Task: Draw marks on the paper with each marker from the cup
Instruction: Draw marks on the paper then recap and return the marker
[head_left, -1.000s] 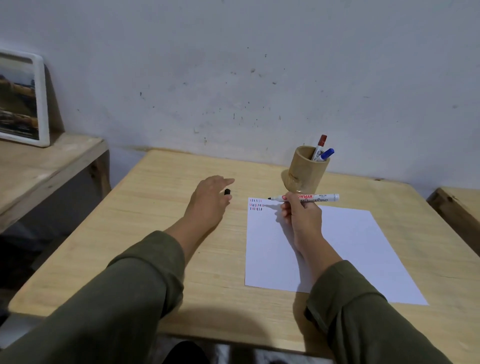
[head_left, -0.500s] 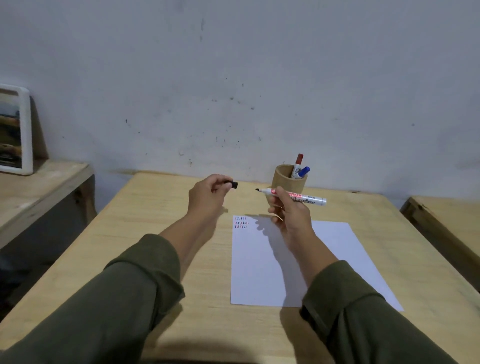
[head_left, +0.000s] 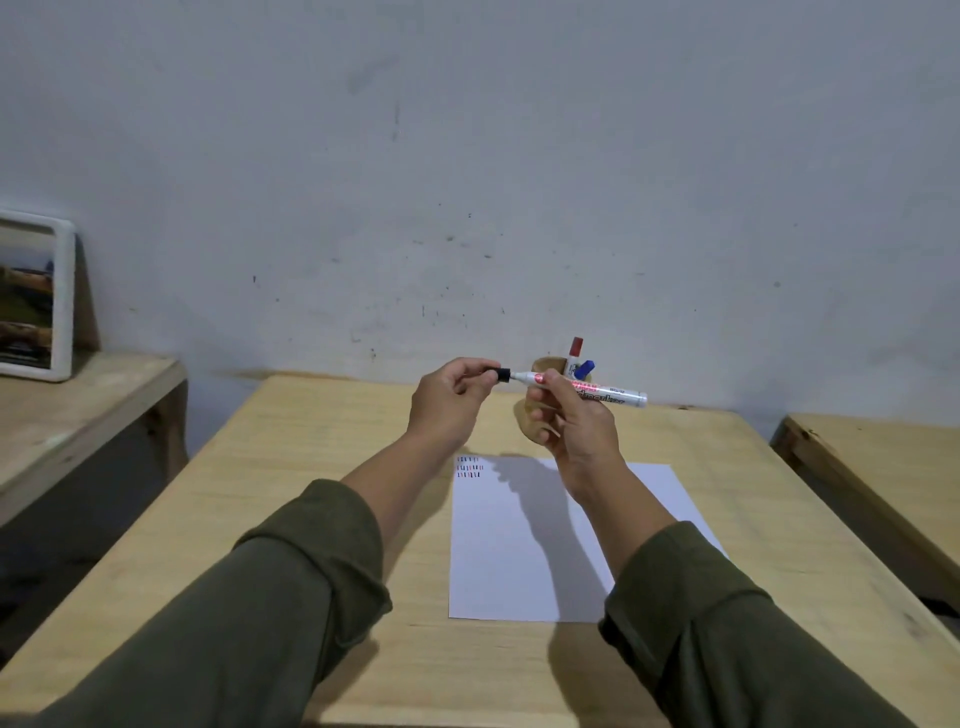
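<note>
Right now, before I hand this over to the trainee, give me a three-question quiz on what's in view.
1. True or false: the black cap is held in the left hand.
2. Which markers stand in the cup? A) red-capped and blue-capped B) green and black C) none
3. Fill in: the marks sit at the paper's far ____ corner.

Key:
1. True. The cap meets the tip of the marker held in the right hand.
2. A: the red-capped marker and the blue-capped marker.
3. Left.
</note>
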